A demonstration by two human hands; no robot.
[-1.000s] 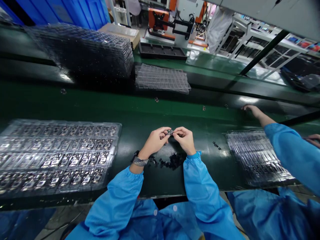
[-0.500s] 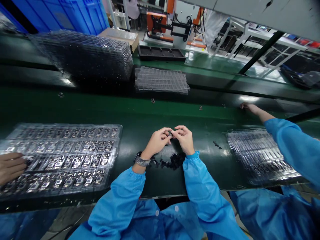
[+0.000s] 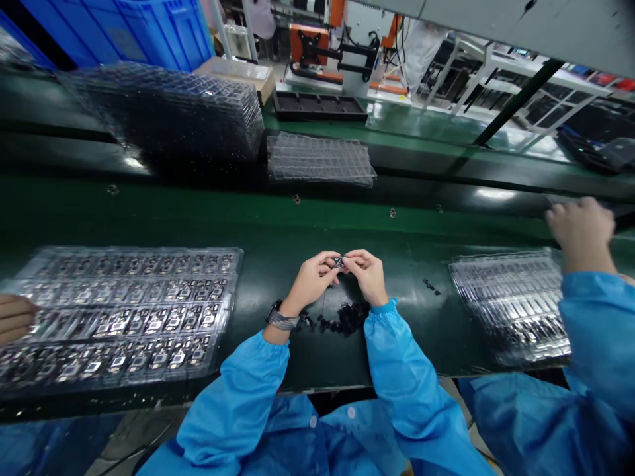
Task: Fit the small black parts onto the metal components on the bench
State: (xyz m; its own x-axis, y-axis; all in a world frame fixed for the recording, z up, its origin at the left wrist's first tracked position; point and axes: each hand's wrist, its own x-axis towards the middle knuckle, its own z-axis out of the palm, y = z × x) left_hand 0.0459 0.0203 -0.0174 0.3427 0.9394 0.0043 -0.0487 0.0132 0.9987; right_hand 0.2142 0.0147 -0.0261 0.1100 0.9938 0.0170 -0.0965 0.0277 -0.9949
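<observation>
Pinching a small dark metallic component between the fingertips of the left hand and the right hand, both hands closed on it, meeting just above the dark green surface. Handling, by judgement: keeping the pinch light and on the edges, staying low over the loose pile of small black pieces lying between the wrists. Flanking: clear plastic tray of filled pockets well apart to the left; second clear plastic tray to the right, a co-worker's hand hovering beyond it
</observation>
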